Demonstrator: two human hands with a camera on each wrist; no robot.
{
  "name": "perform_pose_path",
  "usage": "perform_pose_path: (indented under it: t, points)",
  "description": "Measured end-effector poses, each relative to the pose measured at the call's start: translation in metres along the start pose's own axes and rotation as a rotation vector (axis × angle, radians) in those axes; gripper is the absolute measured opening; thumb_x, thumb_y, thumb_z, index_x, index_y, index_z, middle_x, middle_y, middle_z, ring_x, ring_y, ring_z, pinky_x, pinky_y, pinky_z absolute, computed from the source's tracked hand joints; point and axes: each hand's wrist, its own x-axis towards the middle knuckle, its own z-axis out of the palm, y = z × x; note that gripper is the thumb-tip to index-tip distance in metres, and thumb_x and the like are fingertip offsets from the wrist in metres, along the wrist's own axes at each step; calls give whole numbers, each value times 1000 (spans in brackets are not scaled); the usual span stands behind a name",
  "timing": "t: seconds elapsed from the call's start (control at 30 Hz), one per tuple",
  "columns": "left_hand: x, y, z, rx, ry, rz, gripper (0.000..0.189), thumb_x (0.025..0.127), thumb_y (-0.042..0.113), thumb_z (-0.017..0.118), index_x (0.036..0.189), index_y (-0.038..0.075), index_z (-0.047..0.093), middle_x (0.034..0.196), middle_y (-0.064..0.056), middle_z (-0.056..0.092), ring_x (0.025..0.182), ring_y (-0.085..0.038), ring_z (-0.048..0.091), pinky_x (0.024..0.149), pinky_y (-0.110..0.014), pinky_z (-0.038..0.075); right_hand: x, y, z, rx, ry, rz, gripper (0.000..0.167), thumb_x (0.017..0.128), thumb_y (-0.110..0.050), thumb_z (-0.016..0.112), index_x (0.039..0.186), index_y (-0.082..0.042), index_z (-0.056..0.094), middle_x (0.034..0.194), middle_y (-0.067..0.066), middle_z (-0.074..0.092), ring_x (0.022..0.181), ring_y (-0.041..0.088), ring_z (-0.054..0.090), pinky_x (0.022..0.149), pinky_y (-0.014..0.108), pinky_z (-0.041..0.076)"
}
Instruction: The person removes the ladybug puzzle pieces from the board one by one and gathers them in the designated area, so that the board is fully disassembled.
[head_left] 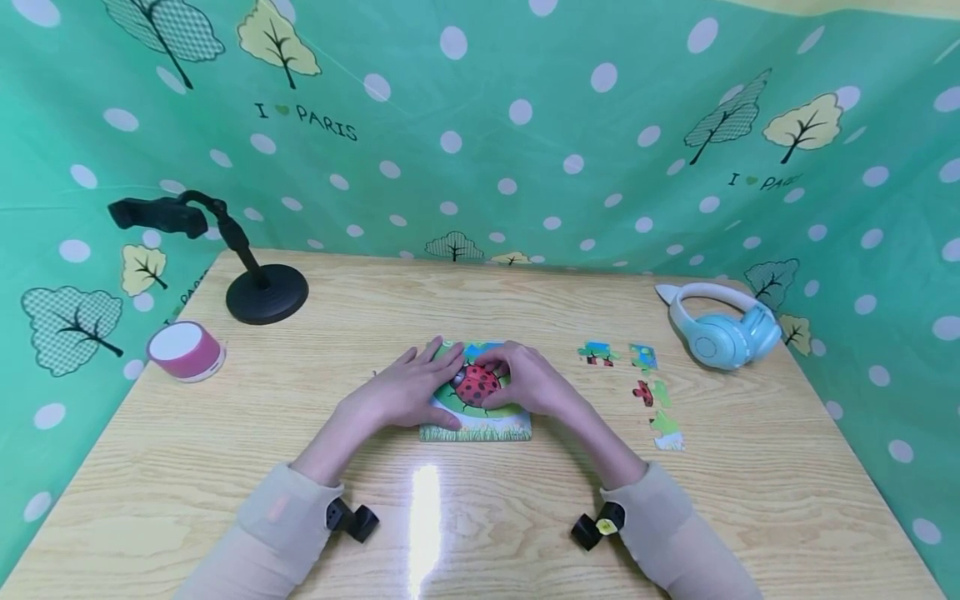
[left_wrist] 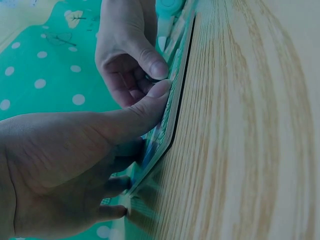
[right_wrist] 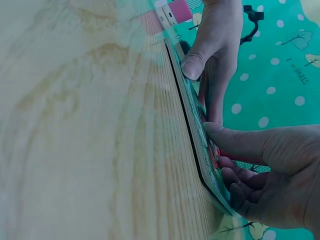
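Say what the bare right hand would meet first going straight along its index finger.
Likely the bare left hand, resting on the flat rectangular red-ladybug puzzle; depth there is hard to judge.

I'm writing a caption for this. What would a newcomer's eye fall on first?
Probably the bright ladybug puzzle near the middle of the wooden table. Next, perhaps, the pale-blue headphones at the table's back right. The green dotted cloth fills the background.

And here's the right hand [right_wrist: 275, 167], thumb and bent fingers at the thin printed board [right_wrist: 194, 122]; left hand [right_wrist: 220, 52] opposite, thumb down at it too! Wood-grain worktop [right_wrist: 90, 130] beneath, pink-and-white device [right_wrist: 179, 11] and black stand [right_wrist: 254, 21] beyond, green polka-dot cloth [right_wrist: 275, 75] behind.
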Motion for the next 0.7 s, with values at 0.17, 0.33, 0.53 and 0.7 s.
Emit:
perform_pose_path:
  t: [0.17, 0.33, 0.53, 0.7]
  points:
    - [0, 0, 0, -1, 3, 3, 101, 89, 60, 71, 163, 10, 24, 175, -5, 8, 163, -37, 0, 130, -63, 11, 0, -1, -1, 16, -8, 14, 60, 75, -15, 92, 130, -10, 69, 112, 3, 72, 99, 15, 63, 93, 35, 56]
    - [-1, 0, 0, -1, 7, 5, 101, 89, 60, 71, 164, 10, 24, 175, -5, 8, 163, -37, 0, 130, -63, 11, 0, -1, -2, 36, -10, 26, 59, 75, -11, 92, 129, -10, 70, 107, 1, 71, 97, 14, 63, 90, 33, 56]
    - [-1, 0, 2, -9, 1, 6, 102, 89, 60, 71, 164, 10, 23, 175, -6, 8, 162, -38, 0, 130, -63, 10, -1, -1, -2, 63, -10, 11, 58, 75, -6, 91, 128, -8, 70, 105, 2, 71, 96, 14, 63, 90, 32, 57]
    - [-2, 0, 1, -4, 11, 5, 102, 89, 60, 71, 164, 9, 24, 175, -6, 9, 162, -38, 1, 130, -63, 11, -1, -1, -2, 52, 6, 5, 57, 76, -7, 90, 129, -9, 70, 106, 1, 71, 96, 14, 63, 89, 31, 57]
